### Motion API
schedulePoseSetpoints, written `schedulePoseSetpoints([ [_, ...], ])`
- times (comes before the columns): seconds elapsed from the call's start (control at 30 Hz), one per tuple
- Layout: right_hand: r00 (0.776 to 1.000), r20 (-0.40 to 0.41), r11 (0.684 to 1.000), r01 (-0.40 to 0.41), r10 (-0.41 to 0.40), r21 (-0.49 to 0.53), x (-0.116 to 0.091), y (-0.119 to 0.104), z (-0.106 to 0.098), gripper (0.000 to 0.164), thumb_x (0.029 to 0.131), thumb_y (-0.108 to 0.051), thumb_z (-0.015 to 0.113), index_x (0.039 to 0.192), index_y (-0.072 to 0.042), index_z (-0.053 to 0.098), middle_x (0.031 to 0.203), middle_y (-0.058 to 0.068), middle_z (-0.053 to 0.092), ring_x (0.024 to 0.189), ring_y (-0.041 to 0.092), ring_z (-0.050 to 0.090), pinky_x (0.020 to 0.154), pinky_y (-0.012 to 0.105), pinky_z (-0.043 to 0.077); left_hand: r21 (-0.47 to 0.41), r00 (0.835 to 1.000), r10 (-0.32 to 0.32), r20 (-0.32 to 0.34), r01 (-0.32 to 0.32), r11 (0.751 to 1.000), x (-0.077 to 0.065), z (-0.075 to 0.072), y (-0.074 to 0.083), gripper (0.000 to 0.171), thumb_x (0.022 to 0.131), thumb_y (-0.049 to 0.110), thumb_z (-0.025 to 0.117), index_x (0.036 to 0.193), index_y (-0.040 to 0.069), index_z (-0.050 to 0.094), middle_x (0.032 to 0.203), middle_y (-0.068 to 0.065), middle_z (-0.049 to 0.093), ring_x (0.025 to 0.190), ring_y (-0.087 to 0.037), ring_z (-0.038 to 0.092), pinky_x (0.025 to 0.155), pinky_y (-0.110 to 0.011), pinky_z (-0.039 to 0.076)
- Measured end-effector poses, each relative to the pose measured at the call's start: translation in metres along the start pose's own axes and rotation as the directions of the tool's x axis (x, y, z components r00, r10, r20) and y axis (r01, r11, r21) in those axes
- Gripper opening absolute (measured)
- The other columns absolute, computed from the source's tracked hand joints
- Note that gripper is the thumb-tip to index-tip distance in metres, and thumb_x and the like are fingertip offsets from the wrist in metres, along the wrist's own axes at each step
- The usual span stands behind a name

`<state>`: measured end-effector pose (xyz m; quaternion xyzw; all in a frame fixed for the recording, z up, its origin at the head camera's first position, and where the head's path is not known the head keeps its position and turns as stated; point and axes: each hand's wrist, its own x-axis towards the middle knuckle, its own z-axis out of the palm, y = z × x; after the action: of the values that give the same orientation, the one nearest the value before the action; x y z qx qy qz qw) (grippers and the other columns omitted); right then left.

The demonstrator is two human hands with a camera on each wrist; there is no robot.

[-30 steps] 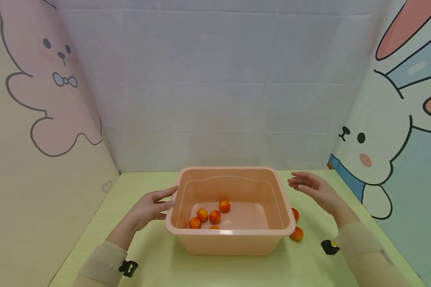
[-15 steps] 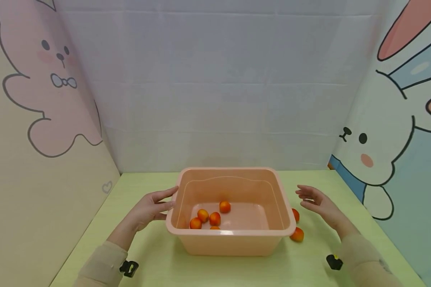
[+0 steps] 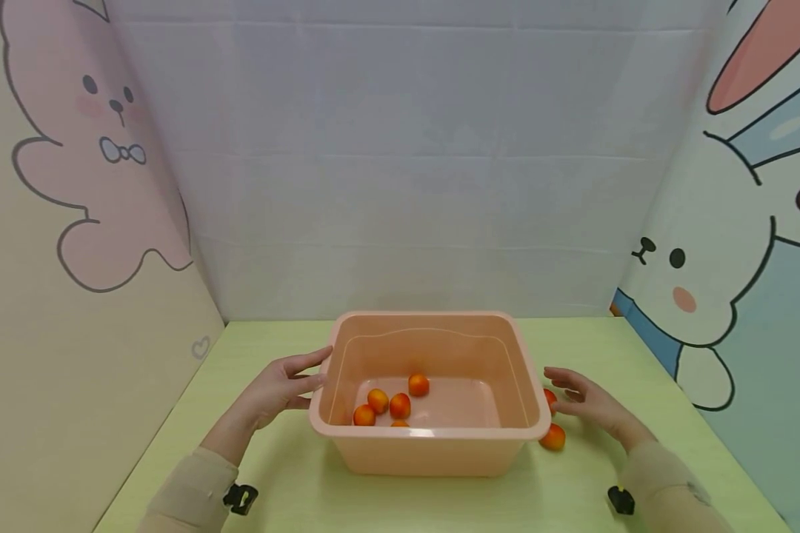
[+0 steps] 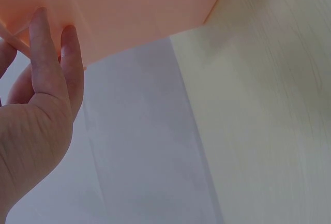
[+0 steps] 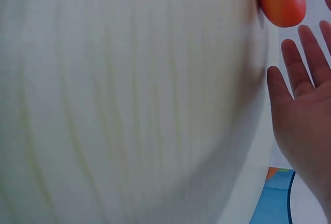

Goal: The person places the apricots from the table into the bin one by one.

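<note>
A peach-coloured plastic basin (image 3: 433, 453) stands on the table with several round orange-red fruits (image 3: 400, 406) inside, towards its left. My left hand (image 3: 276, 389) touches the basin's left side, fingers extended and spread. In the left wrist view, fingertips (image 4: 41, 19) rest on its outer wall. To the basin's right lie two more fruits, the near one (image 3: 552, 437) and a far one (image 3: 550, 400) partly covered by the basin's rim and my hand. My right hand (image 3: 593, 407) is beside the far fruit, fingers loosely bent. In the right wrist view its fingers stand apart from a fruit (image 5: 283, 2).
The pale yellow-green table (image 3: 273, 474) ends at a whitish back sheet (image 3: 400, 185). Side panels carry a cartoon bear (image 3: 113, 192) and a rabbit (image 3: 700, 274). A black device (image 3: 240, 499) is on the left wrist, another (image 3: 621, 500) on the right.
My right hand has come down from above the table at the basin's right to beside the far fruit. The left hand stays at the basin's side; the basin and fruits have not visibly moved.
</note>
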<state>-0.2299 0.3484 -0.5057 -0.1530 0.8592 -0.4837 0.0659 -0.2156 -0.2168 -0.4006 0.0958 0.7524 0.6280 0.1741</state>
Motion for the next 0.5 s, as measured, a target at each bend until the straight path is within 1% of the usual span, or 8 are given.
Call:
schedulePoseSetpoints([
  [0.07,1.0,0.0,0.999,-0.018,0.018,-0.026,0.0001,0.0013,0.0007,0.066,0.091,-0.018,0.073,0.146,0.001,0.042,0.147,0.024,0.044,0.131,0.045,0.041,0.107,0.039,0.038,0.0,1.0,0.0,0.002,0.0,1.0,0.0005,-0.0001,-0.0001,0.065,0.094,0.021,0.07,0.151,0.01,0.04,0.152,-0.023,0.038,0.115,-0.031,0.063,0.084,-0.047,0.057],
  [0.13,1.0,0.004,0.998,-0.03,0.03,-0.046,0.0005,0.002,0.0016,0.068,0.09,-0.021,0.074,0.146,0.001,0.042,0.147,0.024,0.044,0.131,0.048,0.04,0.108,0.053,0.037,0.0,1.0,-0.001,0.003,0.001,1.0,0.0009,-0.0004,-0.0001,0.065,0.095,0.021,0.069,0.151,0.01,0.04,0.152,-0.023,0.038,0.115,-0.031,0.063,0.084,-0.048,0.057],
  [0.17,0.999,0.003,0.998,-0.035,0.036,-0.054,0.0008,0.0025,0.002,0.068,0.09,-0.022,0.075,0.146,0.001,0.043,0.147,0.024,0.045,0.131,0.048,0.039,0.107,0.058,0.036,0.002,1.0,-0.002,0.002,0.002,1.0,0.001,-0.0005,-0.0002,0.065,0.094,0.021,0.07,0.151,0.011,0.041,0.152,-0.023,0.039,0.115,-0.031,0.063,0.084,-0.047,0.057],
  [0.23,0.999,0.008,0.997,-0.042,0.042,-0.058,0.0013,0.0029,0.0029,0.068,0.089,-0.022,0.075,0.145,0.002,0.044,0.147,0.024,0.045,0.132,0.048,0.039,0.107,0.061,0.035,0.004,1.0,-0.005,-0.001,0.005,1.0,0.0012,-0.0009,-0.0004,0.064,0.094,0.022,0.07,0.151,0.011,0.041,0.152,-0.023,0.039,0.115,-0.031,0.062,0.084,-0.047,0.057],
  [0.37,0.999,0.017,0.996,-0.046,0.047,-0.07,0.0019,0.0024,0.0045,0.067,0.089,-0.022,0.076,0.143,0.003,0.046,0.146,0.025,0.046,0.133,0.048,0.038,0.108,0.062,0.034,0.007,1.0,-0.008,-0.004,0.008,1.0,0.0014,-0.0018,-0.0007,0.064,0.095,0.022,0.069,0.151,0.012,0.042,0.152,-0.023,0.04,0.116,-0.032,0.062,0.084,-0.047,0.057],
  [0.5,0.998,0.027,0.997,-0.05,0.052,-0.065,0.0026,0.0007,0.0058,0.066,0.088,-0.022,0.077,0.141,0.005,0.048,0.144,0.026,0.047,0.133,0.048,0.038,0.108,0.064,0.031,0.006,1.0,-0.008,-0.003,0.008,1.0,0.0011,-0.0026,-0.0007,0.063,0.095,0.022,0.069,0.151,0.012,0.042,0.152,-0.023,0.04,0.116,-0.032,0.062,0.084,-0.047,0.057],
])
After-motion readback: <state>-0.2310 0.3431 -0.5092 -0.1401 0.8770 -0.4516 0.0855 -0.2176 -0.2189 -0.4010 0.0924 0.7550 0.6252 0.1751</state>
